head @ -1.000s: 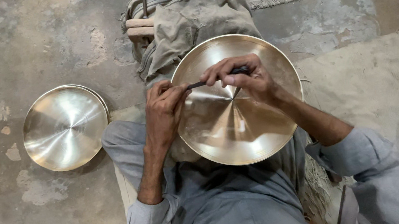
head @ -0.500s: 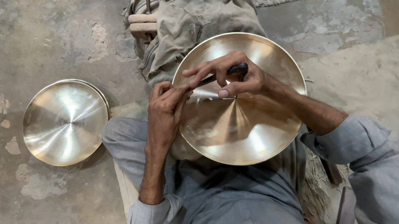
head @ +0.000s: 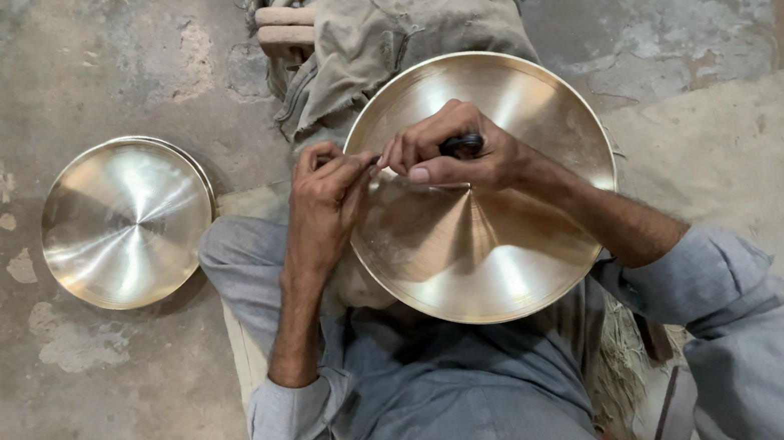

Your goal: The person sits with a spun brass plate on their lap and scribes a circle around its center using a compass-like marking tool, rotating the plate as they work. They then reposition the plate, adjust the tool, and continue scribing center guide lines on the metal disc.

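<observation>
Both hands shifted leftward on round polished brass plate.

Both hands together, fingers curled, forearms angled inward.

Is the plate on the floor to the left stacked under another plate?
No, the left plate lies alone on the floor, nothing on top.

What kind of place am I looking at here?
Likely a small metalworking workshop, worked at floor level. A person sits on a rough concrete floor, both hands on a polished brass dish, with more dishes beside them and worn cloth underneath.
</observation>
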The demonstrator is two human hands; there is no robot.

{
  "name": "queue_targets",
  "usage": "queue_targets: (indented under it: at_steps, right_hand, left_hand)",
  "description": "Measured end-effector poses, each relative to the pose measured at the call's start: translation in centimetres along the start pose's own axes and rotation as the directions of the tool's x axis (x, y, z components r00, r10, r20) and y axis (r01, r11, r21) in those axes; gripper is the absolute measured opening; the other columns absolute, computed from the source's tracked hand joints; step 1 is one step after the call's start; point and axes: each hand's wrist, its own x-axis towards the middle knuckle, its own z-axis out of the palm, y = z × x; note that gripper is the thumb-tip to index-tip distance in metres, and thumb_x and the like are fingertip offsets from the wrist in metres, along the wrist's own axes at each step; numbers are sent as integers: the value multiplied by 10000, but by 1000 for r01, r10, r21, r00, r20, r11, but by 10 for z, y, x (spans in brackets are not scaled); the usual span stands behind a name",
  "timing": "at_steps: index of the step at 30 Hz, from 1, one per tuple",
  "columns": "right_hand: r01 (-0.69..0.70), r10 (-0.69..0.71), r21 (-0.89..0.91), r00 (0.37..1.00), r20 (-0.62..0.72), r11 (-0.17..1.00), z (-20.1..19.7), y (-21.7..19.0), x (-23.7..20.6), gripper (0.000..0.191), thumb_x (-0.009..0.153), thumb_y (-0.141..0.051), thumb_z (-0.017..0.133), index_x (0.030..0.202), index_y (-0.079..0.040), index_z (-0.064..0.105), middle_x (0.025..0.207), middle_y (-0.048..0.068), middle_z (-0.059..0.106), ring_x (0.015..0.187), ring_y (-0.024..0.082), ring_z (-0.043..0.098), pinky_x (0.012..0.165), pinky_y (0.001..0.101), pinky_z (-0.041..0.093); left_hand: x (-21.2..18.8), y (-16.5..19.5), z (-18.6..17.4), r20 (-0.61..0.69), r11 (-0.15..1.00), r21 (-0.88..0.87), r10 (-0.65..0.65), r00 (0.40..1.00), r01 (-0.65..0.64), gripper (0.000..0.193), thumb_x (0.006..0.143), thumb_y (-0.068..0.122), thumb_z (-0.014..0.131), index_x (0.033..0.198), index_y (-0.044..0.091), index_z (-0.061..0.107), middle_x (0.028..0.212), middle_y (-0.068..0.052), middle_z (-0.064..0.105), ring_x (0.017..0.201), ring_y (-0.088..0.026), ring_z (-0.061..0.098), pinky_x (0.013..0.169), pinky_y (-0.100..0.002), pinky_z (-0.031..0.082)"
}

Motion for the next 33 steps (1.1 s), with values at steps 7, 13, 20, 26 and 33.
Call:
queue_targets:
  at_steps: [7,13,20,26,33]
  right_hand:
    - [25,-25,32,1000,-2,999,5,-2,8,283,1023,-130,683,780,13,658,733,99,617,784,200,645,960,422,576]
    - [-5,5,-1,1000,-27,1000,9,-8,11,340,1041,-145,666,745,19,627,682,91,577,757,198,626,920,435,577]
    - [-27,28,19,998,-48,999,7,-8,13,428,1073,-145,644,678,-3,557,628,57,488,631,152,553,852,408,579]
    - [-47,47,-13,998,-36,999,7,-12,14,410,1076,-163,638,714,12,558,706,92,573,796,209,637,914,419,584]
    - [-49,48,-30,998,-31,998,7,-10,16,353,1060,-165,650,771,37,637,748,122,640,807,197,658,908,410,585]
  left_hand:
    - [-4,12,-20,-13,996,-89,4,1000,-5,377,968,102,750,1334,33,694,1220,-137,722,1192,-319,628,1034,-437,507]
    - [5,18,-31,-16,980,-188,-74,997,70,301,994,45,721,1295,37,702,1221,-149,736,1093,-258,747,904,-357,607]
    - [11,15,-33,50,975,-222,-18,999,28,266,998,26,700,1264,9,709,1185,-149,748,1065,-263,754,896,-350,602]
    - [22,4,-29,171,988,-149,68,983,-43,245,949,27,715,1191,-11,730,1117,-152,758,994,-285,754,858,-366,600]
    - [21,-4,-26,178,989,-124,98,979,-77,252,927,16,714,1176,-19,734,1115,-152,764,991,-286,759,849,-368,610]
